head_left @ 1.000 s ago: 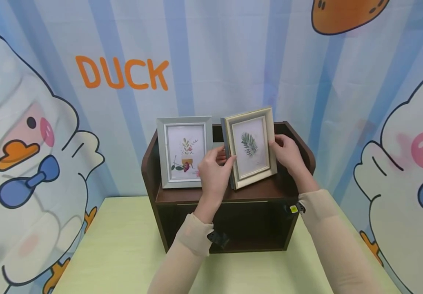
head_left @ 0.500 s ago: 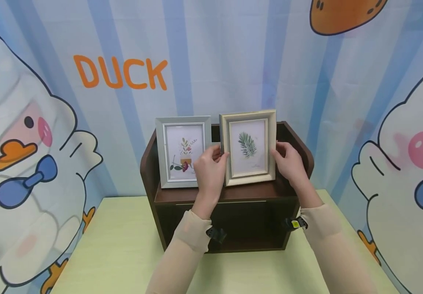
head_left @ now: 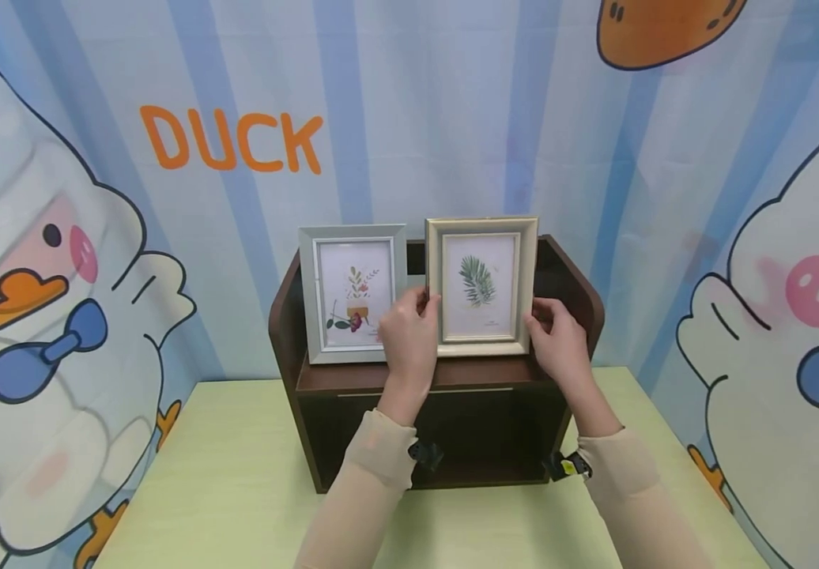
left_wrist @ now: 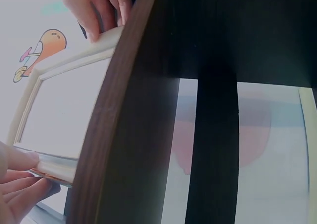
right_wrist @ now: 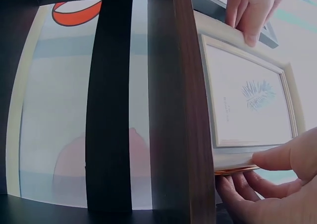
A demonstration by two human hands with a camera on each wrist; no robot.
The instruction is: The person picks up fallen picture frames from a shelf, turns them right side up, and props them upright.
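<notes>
A gold-cream picture frame (head_left: 482,346) with a green leaf print stands upright on the top shelf. My left hand (head_left: 409,340) pinches its left side, thumb on the front and fingers behind. On the opposite side my right hand (head_left: 559,336) grips the lower right edge the same way. To the left, a silver-grey picture frame (head_left: 315,316) with a potted plant print stands beside it, its lower right corner partly hidden by my left hand. The right wrist view shows the leaf picture frame (right_wrist: 233,159) between thumb and fingers.
The dark brown two-tier shelf (head_left: 417,382) stands on a pale green table (head_left: 239,458). Its raised side panels (head_left: 288,324) flank the top tier. A blue striped curtain (head_left: 438,103) with duck pictures hangs behind.
The leaf picture frame has turned from angled and tilted to facing forward and level, and lowered onto the shelf. My right hand has slid down its side. The silver-grey frame stays put.
</notes>
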